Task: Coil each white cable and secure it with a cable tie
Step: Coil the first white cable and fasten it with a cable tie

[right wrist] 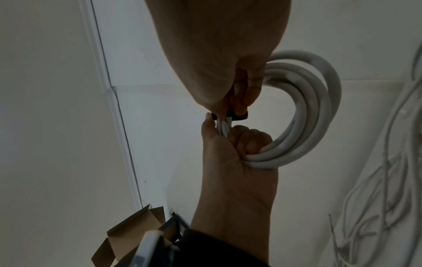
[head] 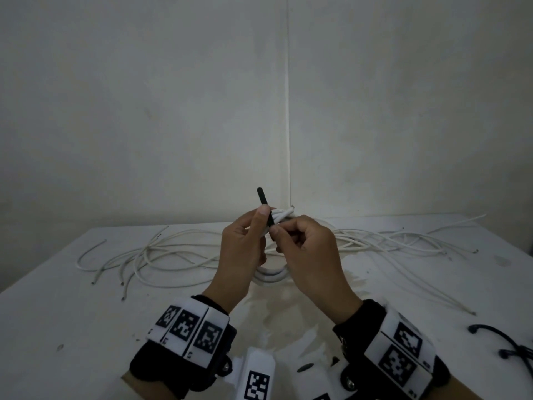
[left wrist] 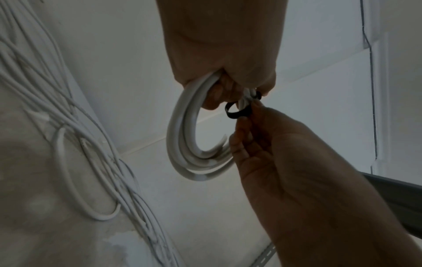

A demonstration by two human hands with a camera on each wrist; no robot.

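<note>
Both hands are raised over the white table (head: 57,313), holding a coiled white cable (head: 271,275). My left hand (head: 259,223) grips the coil, and its thumb presses a black cable tie (head: 264,202) against the bundle; the tie's free end sticks up. My right hand (head: 278,235) pinches the tie's other end beside the coil. In the left wrist view the tie (left wrist: 235,112) loops round the coil (left wrist: 180,144) under the right hand's fingertips (left wrist: 242,122). The right wrist view shows the coil (right wrist: 315,117) in the left fist (right wrist: 235,162) and the tie (right wrist: 237,116) wrapped round the strands.
Several loose white cables (head: 173,255) sprawl across the back of the table, more of them on the right (head: 403,243). Spare black ties (head: 513,347) lie at the right edge. A cardboard box (right wrist: 132,234) shows below the table. The wall corner stands close behind.
</note>
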